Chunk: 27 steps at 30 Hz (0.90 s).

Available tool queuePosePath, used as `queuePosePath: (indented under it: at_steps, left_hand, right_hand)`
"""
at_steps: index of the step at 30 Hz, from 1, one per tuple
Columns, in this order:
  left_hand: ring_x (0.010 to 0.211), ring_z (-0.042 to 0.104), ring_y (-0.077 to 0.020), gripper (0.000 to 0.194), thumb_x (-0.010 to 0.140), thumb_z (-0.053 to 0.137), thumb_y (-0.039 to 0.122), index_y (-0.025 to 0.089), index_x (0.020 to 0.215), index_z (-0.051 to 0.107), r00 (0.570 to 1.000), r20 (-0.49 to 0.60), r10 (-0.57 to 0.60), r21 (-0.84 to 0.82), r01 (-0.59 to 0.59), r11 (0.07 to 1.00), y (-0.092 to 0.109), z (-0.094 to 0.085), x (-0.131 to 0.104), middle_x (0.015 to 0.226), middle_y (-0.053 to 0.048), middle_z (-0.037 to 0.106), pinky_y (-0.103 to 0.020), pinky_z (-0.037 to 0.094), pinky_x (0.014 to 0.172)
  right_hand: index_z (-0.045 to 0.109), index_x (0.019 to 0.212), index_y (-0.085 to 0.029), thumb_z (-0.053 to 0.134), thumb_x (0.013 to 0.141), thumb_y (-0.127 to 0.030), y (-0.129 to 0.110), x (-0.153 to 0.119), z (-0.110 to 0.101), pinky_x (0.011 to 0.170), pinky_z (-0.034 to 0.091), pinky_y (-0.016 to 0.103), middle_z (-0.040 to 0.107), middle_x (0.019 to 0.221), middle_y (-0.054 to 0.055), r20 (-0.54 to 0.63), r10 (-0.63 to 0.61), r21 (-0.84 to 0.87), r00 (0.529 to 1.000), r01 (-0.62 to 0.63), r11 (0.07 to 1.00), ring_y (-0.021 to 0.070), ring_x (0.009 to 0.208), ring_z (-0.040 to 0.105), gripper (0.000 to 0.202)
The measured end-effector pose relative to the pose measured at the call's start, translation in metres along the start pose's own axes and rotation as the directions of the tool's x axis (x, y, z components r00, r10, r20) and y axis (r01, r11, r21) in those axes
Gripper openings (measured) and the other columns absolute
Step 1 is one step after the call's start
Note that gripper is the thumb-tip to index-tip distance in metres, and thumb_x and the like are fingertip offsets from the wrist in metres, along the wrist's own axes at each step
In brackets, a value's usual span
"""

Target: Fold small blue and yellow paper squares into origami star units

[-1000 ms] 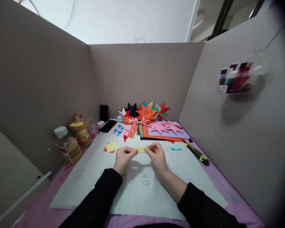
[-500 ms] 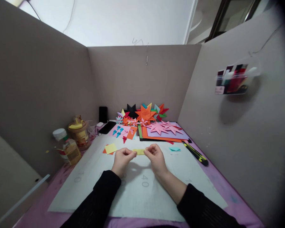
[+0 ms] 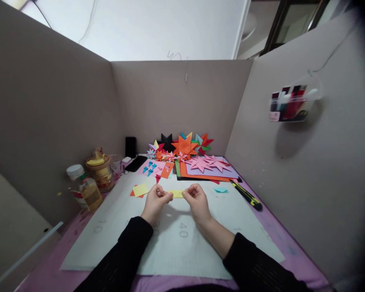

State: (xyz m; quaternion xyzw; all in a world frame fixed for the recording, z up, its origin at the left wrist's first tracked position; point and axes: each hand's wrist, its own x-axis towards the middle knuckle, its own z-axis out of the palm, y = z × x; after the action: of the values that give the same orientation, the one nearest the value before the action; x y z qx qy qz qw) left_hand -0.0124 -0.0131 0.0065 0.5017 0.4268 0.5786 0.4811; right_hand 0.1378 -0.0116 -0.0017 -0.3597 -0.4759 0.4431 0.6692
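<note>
A narrow strip of yellow paper (image 3: 177, 194) is held level above the white sheet (image 3: 118, 243). My left hand (image 3: 155, 202) pinches its left end between thumb and fingers. At its right end, my right hand (image 3: 198, 202) has the same kind of pinch. To the left of my left hand lies a yellow square (image 3: 140, 190) on top of an orange paper (image 3: 132, 193). A small folded turquoise paper (image 3: 221, 190) rests to the right of my right hand.
A yellow-black cutter (image 3: 246, 196) lies at the right edge. Folded paper stars (image 3: 185, 146) stand at the back, behind pink stars (image 3: 200, 163) on coloured sheets. A bottle (image 3: 89, 192), a jar (image 3: 101, 174) and a phone (image 3: 136, 164) are on the left.
The whole view has shifted slightly. Both hands keep their pinch on the yellow strip, which shows a little more of its face.
</note>
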Motion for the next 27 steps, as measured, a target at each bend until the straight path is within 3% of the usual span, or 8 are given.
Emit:
queuePosePath:
  at_steps: [3, 6, 10, 14, 17, 22, 27]
  left_hand:
    - [0.054, 0.057, -0.0118, 0.031, 0.067, 0.064, 0.024, 0.020, 0.082, 0.037, 0.998, 0.052, 0.019, 0.083, -0.023, 0.996, -0.005, -0.001, 0.001, 0.056, 0.006, 0.057, -0.020, 0.039, 0.053]
    - [0.058, 0.057, -0.0113, 0.024, 0.071, 0.058, 0.021, 0.020, 0.085, 0.038, 0.991, 0.067, 0.116, 0.246, -0.129, 0.961, -0.011, 0.000, 0.003, 0.061, 0.006, 0.053, -0.021, 0.040, 0.056]
    - [0.059, 0.057, -0.0108, 0.019, 0.074, 0.052, 0.020, 0.021, 0.086, 0.038, 0.985, 0.031, 0.172, 0.282, -0.173, 0.944, -0.016, 0.003, 0.003, 0.066, 0.006, 0.048, -0.022, 0.043, 0.058]
    - [0.059, 0.053, -0.0103, 0.019, 0.075, 0.052, 0.021, 0.021, 0.087, 0.036, 0.973, -0.058, 0.222, 0.281, -0.197, 0.939, -0.016, 0.008, 0.001, 0.069, 0.005, 0.047, -0.022, 0.042, 0.057]
    - [0.060, 0.051, -0.0105, 0.019, 0.076, 0.052, 0.023, 0.021, 0.088, 0.037, 0.962, -0.086, 0.258, 0.327, -0.217, 0.920, -0.015, 0.014, -0.003, 0.070, 0.004, 0.048, -0.022, 0.041, 0.057]
    - [0.057, 0.050, -0.0102, 0.021, 0.076, 0.055, 0.027, 0.020, 0.085, 0.038, 0.964, -0.088, 0.251, 0.320, -0.211, 0.924, -0.012, 0.021, -0.006, 0.067, 0.005, 0.047, -0.022, 0.040, 0.055]
    - [0.056, 0.050, -0.0099, 0.023, 0.075, 0.057, 0.031, 0.020, 0.081, 0.038, 0.960, -0.092, 0.266, 0.358, -0.217, 0.908, -0.008, 0.022, -0.010, 0.066, 0.005, 0.047, -0.022, 0.040, 0.053]
  right_hand:
    - [0.044, 0.074, -0.020, 0.061, 0.070, -0.022, 0.001, 0.002, -0.002, 0.058, 0.038, 0.023, 0.049, 0.068, -0.004, 0.012, -0.035, -0.122, 0.999, 0.036, 0.992, 0.0109, 0.061, 0.047, 0.018]
    - [0.045, 0.072, -0.020, 0.059, 0.072, -0.022, 0.002, 0.003, -0.003, 0.060, 0.039, 0.024, 0.048, 0.068, -0.003, 0.035, -0.105, -0.271, 0.994, 0.110, 0.956, 0.0114, 0.062, 0.047, 0.014]
    - [0.047, 0.085, -0.021, 0.059, 0.073, -0.024, 0.001, 0.001, 0.000, 0.065, 0.042, 0.026, 0.052, 0.076, -0.001, 0.048, -0.141, -0.243, 0.989, 0.148, 0.959, 0.0130, 0.070, 0.051, 0.018]
    - [0.045, 0.106, -0.020, 0.069, 0.063, -0.029, 0.003, -0.002, 0.010, 0.067, 0.045, 0.028, 0.056, 0.096, 0.006, 0.106, -0.001, -0.148, 0.994, 0.017, 0.989, 0.0179, 0.086, 0.054, 0.050]
    - [0.055, 0.090, -0.015, 0.068, 0.065, -0.033, 0.006, -0.001, 0.015, 0.059, 0.043, 0.026, 0.060, 0.084, 0.006, 0.188, 0.147, -0.113, 0.971, -0.128, 0.985, 0.0170, 0.074, 0.055, 0.034]
    - [0.055, 0.069, -0.015, 0.066, 0.064, -0.036, 0.018, 0.001, 0.016, 0.043, 0.031, 0.022, 0.051, 0.054, -0.003, 0.066, 0.221, -0.014, 0.973, -0.220, 0.975, 0.0086, 0.045, 0.041, 0.024]
    - [0.050, 0.062, -0.015, 0.064, 0.066, -0.038, 0.027, 0.005, 0.012, 0.040, 0.026, 0.021, 0.046, 0.048, -0.005, 0.049, 0.276, 0.097, 0.960, -0.279, 0.955, 0.0062, 0.040, 0.037, 0.027]
